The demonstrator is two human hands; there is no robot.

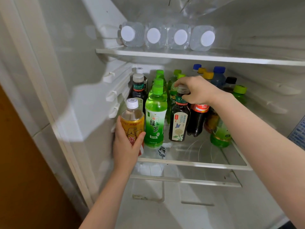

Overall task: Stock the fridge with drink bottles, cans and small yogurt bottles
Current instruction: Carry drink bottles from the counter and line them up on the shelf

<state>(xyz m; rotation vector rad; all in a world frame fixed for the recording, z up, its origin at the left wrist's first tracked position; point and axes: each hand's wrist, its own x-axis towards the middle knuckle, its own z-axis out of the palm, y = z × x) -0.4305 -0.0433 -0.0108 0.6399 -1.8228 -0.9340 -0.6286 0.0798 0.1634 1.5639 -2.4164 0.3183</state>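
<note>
In the head view, the left hand (125,146) gripped the yellow bottle (132,121) round its lower body and held it upright at the front left corner of the middle shelf (198,164), just beside the green tea bottle (155,123). The right hand (198,90) was clasped over the cap and neck of the dark tea bottle (179,124), which stood upright on the same shelf between the green tea bottle and the cola bottle (198,119). Four water bottles (153,36) lay on their sides on the upper shelf (181,55), caps outward.
</note>
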